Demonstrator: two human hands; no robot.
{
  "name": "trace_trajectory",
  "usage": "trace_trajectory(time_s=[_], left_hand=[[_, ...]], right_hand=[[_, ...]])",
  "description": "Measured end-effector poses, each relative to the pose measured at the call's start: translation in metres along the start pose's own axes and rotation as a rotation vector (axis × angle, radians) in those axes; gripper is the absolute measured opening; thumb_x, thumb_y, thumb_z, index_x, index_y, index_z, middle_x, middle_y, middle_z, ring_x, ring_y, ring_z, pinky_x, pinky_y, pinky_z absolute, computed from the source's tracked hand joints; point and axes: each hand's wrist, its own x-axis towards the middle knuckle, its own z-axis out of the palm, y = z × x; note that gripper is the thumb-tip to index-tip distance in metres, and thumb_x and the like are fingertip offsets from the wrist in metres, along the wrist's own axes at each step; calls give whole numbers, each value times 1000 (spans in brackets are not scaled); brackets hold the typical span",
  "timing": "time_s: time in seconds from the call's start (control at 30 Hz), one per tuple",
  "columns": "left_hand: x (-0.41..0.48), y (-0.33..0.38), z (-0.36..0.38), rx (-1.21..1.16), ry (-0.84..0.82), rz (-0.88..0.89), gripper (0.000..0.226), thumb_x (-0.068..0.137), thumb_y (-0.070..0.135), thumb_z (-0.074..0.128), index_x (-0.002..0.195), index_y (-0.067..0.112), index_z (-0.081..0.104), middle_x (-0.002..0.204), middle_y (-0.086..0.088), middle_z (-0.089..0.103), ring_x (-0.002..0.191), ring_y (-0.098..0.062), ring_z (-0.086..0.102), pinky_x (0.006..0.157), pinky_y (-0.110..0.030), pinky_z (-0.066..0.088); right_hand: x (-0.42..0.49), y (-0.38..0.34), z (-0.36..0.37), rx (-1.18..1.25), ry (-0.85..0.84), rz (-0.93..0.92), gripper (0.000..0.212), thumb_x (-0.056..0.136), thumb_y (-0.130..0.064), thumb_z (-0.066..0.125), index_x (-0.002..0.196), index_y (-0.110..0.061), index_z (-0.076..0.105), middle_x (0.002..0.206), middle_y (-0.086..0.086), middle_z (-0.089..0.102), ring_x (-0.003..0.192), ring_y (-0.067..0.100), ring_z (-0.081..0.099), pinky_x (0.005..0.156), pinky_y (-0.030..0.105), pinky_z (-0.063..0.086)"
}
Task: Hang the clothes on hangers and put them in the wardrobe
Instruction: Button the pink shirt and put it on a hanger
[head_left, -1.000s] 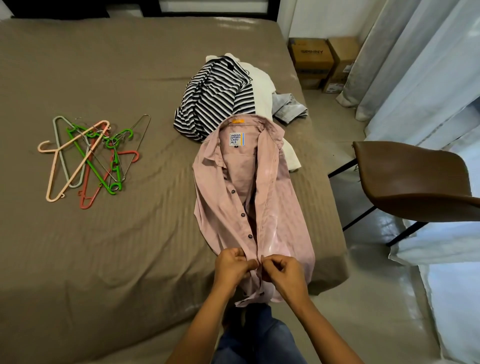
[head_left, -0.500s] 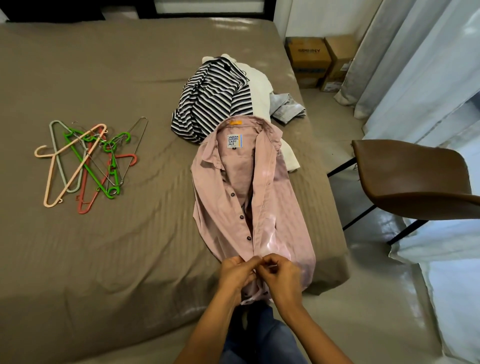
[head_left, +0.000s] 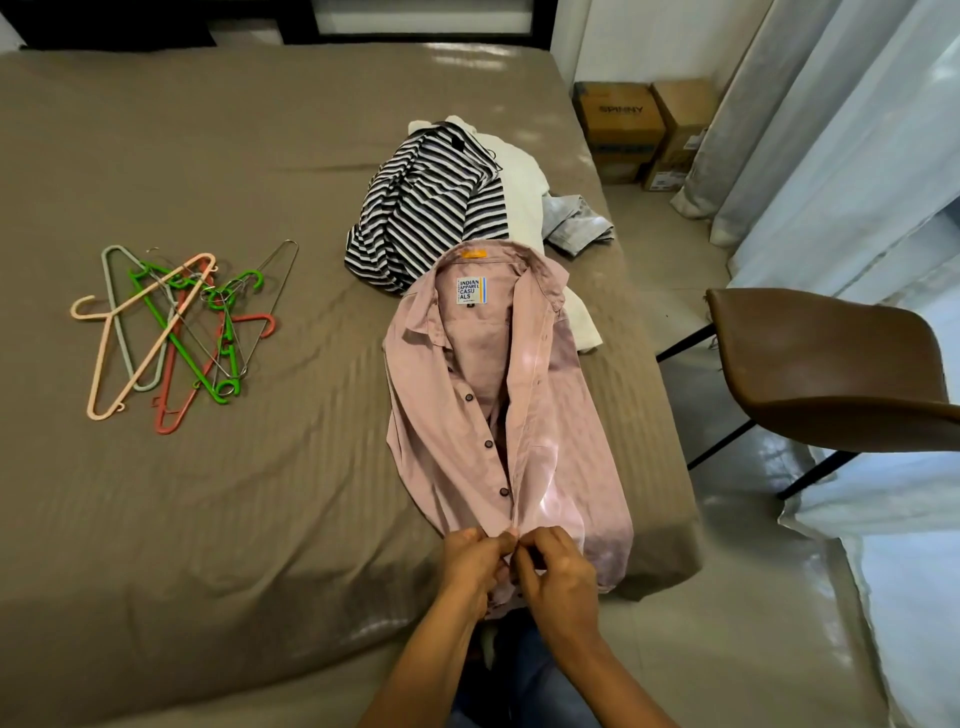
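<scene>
A pink button-up shirt (head_left: 550, 415) lies front-up on the bed (head_left: 218, 509), collar away from me, its front open above three dark buttons. My left hand (head_left: 474, 561) and my right hand (head_left: 553, 569) meet at the shirt's lower front near the bed edge, each pinching one side of the placket. Beyond the collar lie a black-and-white striped shirt (head_left: 421, 213), a white garment (head_left: 524, 182) and a grey one (head_left: 576, 226). A pile of coloured plastic and wire hangers (head_left: 176, 327) rests on the bed's left side.
A brown chair (head_left: 826, 369) stands on the floor to the right of the bed. Cardboard boxes (head_left: 639, 130) sit in the far corner beside white curtains (head_left: 831, 171). My jeans-clad legs show below my arms.
My hands have come closer together on the lower placket, fingertips now touching. The view has shifted slightly; the shirt has stayed in place.
</scene>
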Motion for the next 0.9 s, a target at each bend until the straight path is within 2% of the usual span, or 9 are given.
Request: trace_trajectory(time_s=[0.13,0.23,0.33,0.47,0.53,0.63,0.73,0.8,0.9], left_hand=[[6,-1,-1,37,30,-37,11,87,3,62,77,5,57,64,-9,58,53,-16,51,42,-20,42],[8,-3,0,-7,25,-85,16,86,5,64,98,-1,54,69,-10,59,57,-16,52,42,-20,42],[3,-5,0,-50,-19,-65,15,88,4,62,98,1,52,73,-11,60,59,-18,56,43,-22,44],[0,-12,-6,-15,-89,120,3,91,3,58,88,5,56,76,-8,64,65,-14,61,48,-15,48],[2,-17,-10,18,-109,235,5,91,5,57,92,7,53,83,-8,65,73,-13,62,56,-13,49],[3,-24,-12,74,-161,314,15,90,3,59,99,12,51,88,-7,69,77,-11,68,65,-17,52],[4,-25,-12,145,-239,318,31,87,5,63,112,21,53,96,-6,72,88,-15,70,79,-29,56],[3,-21,-11,150,-245,295,27,89,7,60,108,25,58,96,-5,73,90,-18,70,84,-35,56],[2,-13,-12,29,-201,146,14,93,12,53,94,21,65,90,-6,72,85,-21,69,80,-38,56]], right_hand=[[0,5,0,150,-39,72,3,81,-16,67,78,-18,67,76,-11,67,68,3,62,64,18,53],[6,-3,-4,356,-61,411,16,78,-8,69,72,-22,68,69,-8,69,69,12,66,67,28,56],[20,-9,-8,621,-102,747,19,75,3,64,65,-11,69,66,8,70,66,23,65,70,35,56],[39,-6,-17,1042,-360,1325,14,78,8,57,68,2,65,56,11,60,42,13,53,44,21,48],[44,0,-22,1097,-507,1426,14,82,6,56,71,4,65,56,9,59,40,10,51,40,16,45],[55,4,-21,936,-517,1286,9,85,-8,62,82,1,64,66,11,62,53,15,57,53,24,52],[68,7,-8,472,-422,847,37,74,-38,75,98,-15,59,87,6,68,77,18,65,65,30,55],[70,0,-1,433,-489,714,35,75,-30,76,100,-12,58,84,6,66,69,16,63,53,26,50],[68,-3,3,412,-452,664,12,82,-11,66,93,-7,63,70,5,64,50,12,57,45,25,45]])
